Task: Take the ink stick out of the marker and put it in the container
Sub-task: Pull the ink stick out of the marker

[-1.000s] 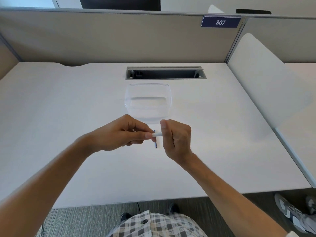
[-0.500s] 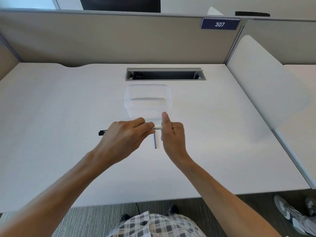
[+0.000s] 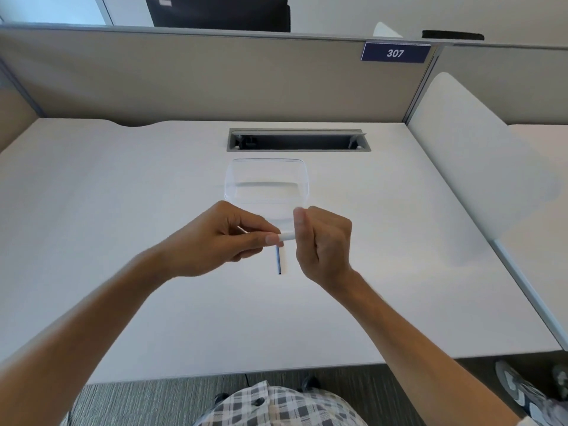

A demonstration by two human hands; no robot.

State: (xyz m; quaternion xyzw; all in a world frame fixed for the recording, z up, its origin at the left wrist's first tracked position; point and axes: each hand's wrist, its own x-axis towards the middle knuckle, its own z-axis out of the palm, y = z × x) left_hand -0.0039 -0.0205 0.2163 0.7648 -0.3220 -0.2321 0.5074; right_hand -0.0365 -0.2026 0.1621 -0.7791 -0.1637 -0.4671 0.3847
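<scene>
A white marker is being held level just in front of a clear container, above the white desk. The left hand is pinching one end between thumb and forefinger while the right hand is curling around the other. A thin blue stick is lying on the desk beneath the marker, nearer the person than the container.

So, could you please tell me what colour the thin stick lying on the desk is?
Blue stick, best seen in the head view.
</scene>
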